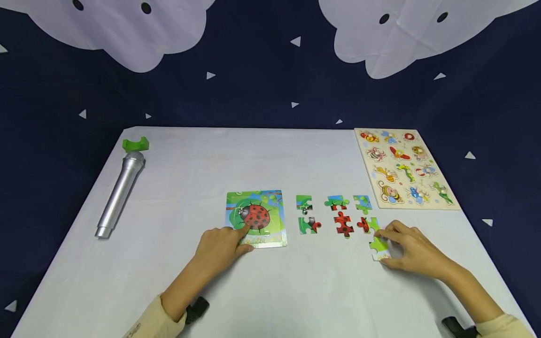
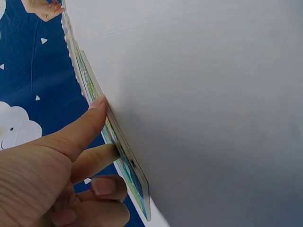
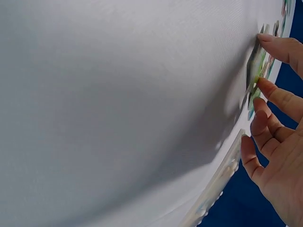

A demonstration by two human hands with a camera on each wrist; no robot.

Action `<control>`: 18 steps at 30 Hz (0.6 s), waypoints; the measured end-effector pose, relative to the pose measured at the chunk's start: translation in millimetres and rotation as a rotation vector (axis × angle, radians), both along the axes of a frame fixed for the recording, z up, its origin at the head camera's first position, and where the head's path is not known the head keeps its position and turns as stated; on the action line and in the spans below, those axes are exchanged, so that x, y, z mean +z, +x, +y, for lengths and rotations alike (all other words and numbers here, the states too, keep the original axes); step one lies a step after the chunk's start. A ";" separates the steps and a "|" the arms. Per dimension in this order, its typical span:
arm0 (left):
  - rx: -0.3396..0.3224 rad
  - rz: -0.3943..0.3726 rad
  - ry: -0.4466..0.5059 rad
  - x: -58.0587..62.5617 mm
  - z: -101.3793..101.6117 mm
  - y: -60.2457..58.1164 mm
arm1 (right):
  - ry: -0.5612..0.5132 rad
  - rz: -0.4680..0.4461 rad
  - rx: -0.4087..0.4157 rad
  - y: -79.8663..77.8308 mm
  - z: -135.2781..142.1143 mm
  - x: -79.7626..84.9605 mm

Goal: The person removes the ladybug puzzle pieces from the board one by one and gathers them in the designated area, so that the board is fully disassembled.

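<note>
A square ladybug puzzle board [image 1: 274,238] lies flat in the middle of the table. My left hand [image 1: 220,245] is at its lower left: the index finger presses on the picture and the thumb touches the near edge, while the other fingers curl loosely in the left wrist view. My right hand [image 1: 407,249] pinches a green-and-white puzzle piece [image 1: 380,249] by its edges between thumb and fingertips. In the right wrist view this puzzle piece [image 3: 256,64] stands slightly tilted. Just beyond it lies a red-and-green puzzle piece [image 1: 368,225], close to my right fingertips.
Between the hands lie several loose puzzle pieces, among them a red one [image 1: 344,224] and a blue-green one [image 1: 362,203]. At the back right is a wooden insect board [image 1: 395,185]. A silver microphone [image 1: 120,195] and a green curved block [image 1: 135,144] lie far left.
</note>
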State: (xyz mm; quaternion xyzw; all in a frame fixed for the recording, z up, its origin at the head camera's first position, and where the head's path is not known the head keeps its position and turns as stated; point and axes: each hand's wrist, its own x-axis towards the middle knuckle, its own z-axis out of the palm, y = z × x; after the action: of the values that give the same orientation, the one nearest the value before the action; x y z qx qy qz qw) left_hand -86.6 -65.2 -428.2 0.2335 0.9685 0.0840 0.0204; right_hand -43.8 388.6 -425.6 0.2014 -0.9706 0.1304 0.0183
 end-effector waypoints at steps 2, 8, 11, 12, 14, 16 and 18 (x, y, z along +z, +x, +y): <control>0.011 -0.030 0.031 0.0 -0.4 -2.1 | -0.006 0.006 0.007 0.5 -2.1 -0.4; 0.023 -0.058 0.072 -0.1 -0.9 -5.4 | -0.038 0.034 0.043 -4.5 -22.3 3.9; 0.029 -0.063 0.078 -0.1 -1.8 -5.4 | -0.054 0.021 0.049 -11.3 -42.4 10.3; 0.034 -0.067 0.080 0.1 -2.5 -5.1 | -0.060 0.012 0.055 -14.1 -50.2 12.9; 0.050 -0.072 0.083 0.7 -4.5 -3.6 | -0.077 -0.003 0.066 -20.8 -67.0 16.8; 0.069 -0.068 0.079 1.5 -7.2 -1.7 | -0.097 -0.022 0.088 -27.7 -85.1 20.2; 0.083 -0.054 0.071 2.2 -10.4 0.6 | -0.122 -0.045 0.115 -34.9 -104.8 22.4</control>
State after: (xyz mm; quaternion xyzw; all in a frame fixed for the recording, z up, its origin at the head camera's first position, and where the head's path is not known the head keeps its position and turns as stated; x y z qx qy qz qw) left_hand -86.0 -75.6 -426.0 0.1914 0.9729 0.1252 0.0347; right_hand -78.6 283.8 -403.2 0.2524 -0.9479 0.1945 0.0010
